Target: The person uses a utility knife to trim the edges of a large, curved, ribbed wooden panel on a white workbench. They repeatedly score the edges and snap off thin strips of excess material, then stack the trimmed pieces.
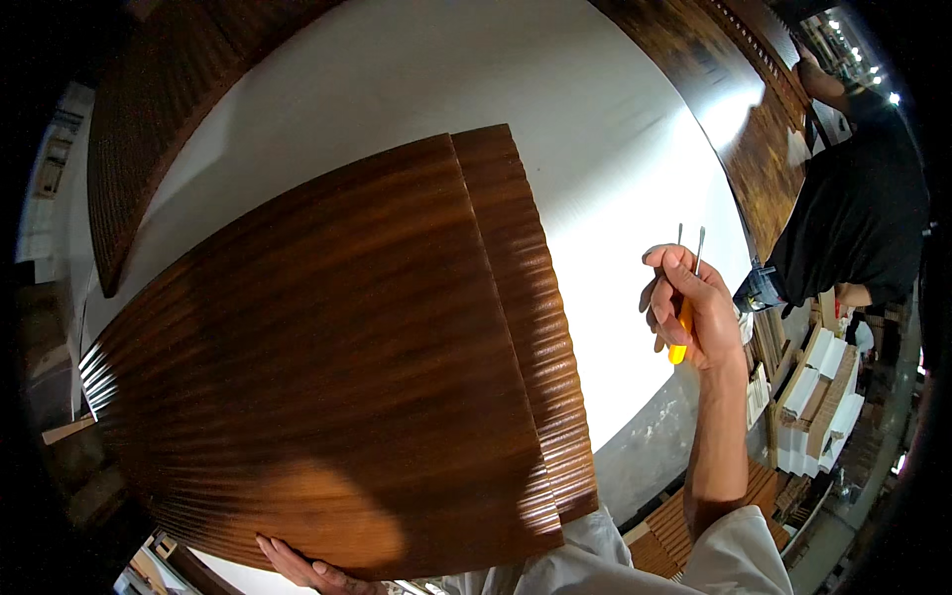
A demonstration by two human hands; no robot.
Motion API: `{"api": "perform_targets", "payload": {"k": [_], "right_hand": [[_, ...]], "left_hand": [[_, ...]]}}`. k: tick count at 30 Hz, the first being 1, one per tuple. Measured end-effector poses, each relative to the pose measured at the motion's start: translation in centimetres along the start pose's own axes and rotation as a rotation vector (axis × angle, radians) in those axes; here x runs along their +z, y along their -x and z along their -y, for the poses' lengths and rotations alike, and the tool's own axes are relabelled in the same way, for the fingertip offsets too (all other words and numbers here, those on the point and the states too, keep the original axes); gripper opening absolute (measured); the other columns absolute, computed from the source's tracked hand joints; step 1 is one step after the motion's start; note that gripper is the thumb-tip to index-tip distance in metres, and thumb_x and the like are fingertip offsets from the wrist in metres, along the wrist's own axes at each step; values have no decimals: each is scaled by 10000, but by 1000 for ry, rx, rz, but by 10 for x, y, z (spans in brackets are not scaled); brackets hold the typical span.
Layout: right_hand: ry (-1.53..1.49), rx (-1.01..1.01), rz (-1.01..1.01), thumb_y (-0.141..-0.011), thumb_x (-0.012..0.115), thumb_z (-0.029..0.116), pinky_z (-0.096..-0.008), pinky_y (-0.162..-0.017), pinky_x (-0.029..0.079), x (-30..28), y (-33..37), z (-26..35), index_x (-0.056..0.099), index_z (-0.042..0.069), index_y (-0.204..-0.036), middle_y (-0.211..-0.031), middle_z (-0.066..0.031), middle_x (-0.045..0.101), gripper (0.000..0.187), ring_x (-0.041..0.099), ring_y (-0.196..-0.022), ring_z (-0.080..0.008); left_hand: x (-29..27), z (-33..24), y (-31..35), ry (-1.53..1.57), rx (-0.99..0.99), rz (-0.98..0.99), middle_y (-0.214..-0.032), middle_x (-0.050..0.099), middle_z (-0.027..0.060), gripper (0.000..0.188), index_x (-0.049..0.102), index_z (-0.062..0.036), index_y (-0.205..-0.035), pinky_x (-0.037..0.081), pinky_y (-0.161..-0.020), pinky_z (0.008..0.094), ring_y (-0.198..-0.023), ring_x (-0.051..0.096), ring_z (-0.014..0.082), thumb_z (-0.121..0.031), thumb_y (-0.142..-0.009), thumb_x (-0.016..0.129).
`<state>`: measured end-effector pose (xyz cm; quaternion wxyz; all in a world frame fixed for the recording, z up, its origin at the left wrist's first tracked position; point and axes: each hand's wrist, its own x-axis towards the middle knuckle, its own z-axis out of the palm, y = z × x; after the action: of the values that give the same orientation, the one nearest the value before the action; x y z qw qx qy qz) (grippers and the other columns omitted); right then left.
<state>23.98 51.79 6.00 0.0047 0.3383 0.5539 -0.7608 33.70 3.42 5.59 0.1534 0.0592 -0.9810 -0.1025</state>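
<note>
Two brown, ribbed wooden panels lie overlapped on a white tabletop (426,69). The upper panel (347,327) covers most of the lower panel (555,357), whose wavy edge shows on the right. At the near left edge of the upper panel, my left hand (312,573) rests with its fingers stretched out against the wood; part of it is cut off by the frame. My right hand (699,307) is raised over the right of the tabletop, closed around a screwdriver (680,342) with a yellow handle and a thin metal shaft pointing away from me.
Another ribbed brown panel (149,159) stands at the far left of the tabletop. Beyond the right edge, a person in black (853,198) is beside a glossy brown board (734,109). Stacked white and brown pieces (818,397) and slatted wood (674,516) lie lower right.
</note>
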Motion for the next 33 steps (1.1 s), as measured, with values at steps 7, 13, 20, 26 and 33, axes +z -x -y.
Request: {"api": "perform_targets", "payload": {"k": [7, 13, 20, 26, 33], "right_hand": [[434, -236, -69, -1036, 452, 112, -257, -604, 526, 46, -26, 35, 617, -13, -1213, -946, -96, 691, 272, 622, -680, -123], [1003, -715, 374, -893, 473, -32, -401, -805, 508, 105, -119, 49, 538, 72, -1388, -1092, -241, 690, 510, 683, -971, -274], [1156, -1327, 318, -857, 408, -8, -491, -1140, 346, 82, -113, 22, 356, 62, -1507, -1482, -196, 446, 657, 553, -1244, -353], [1678, -1800, 365, -837, 593, 100, -554, -1211, 162, -33, -10, -50, 424, -40, -1432, -1499, -182, 434, 634, 389, -1407, -331], [805, -270, 953, -811, 432, -100, -386, -831, 553, -164, 172, -75, 523, 59, -1364, -1178, -194, 679, 583, 697, -992, -338]], "left_hand": [[-3, -11, 1, -13, 9, 45, -1554, 348, 198, 620, 398, -29, -1481, 190, -1188, 552, -1447, 286, 393, -436, -1064, 187], [-12, -44, 23, 267, -436, 14, -1644, 84, 154, 709, 71, -118, -1587, 123, -1225, 512, -1512, 108, 322, -549, -1047, 231], [-40, -112, 94, 501, -337, 227, -1624, 4, 253, 683, -26, -7, -1564, 125, -1211, 490, -1509, 50, 373, -348, -1076, 307], [-51, -203, 79, 569, 341, 152, -1441, 494, 209, 438, 469, 61, -1395, 271, -1182, 480, -1382, 425, 342, -152, -1019, 392], [52, -332, -7, 753, 616, 144, -1514, 322, 324, 490, 403, 49, -1446, 284, -1183, 461, -1418, 337, 426, -175, -1018, 485]]}}
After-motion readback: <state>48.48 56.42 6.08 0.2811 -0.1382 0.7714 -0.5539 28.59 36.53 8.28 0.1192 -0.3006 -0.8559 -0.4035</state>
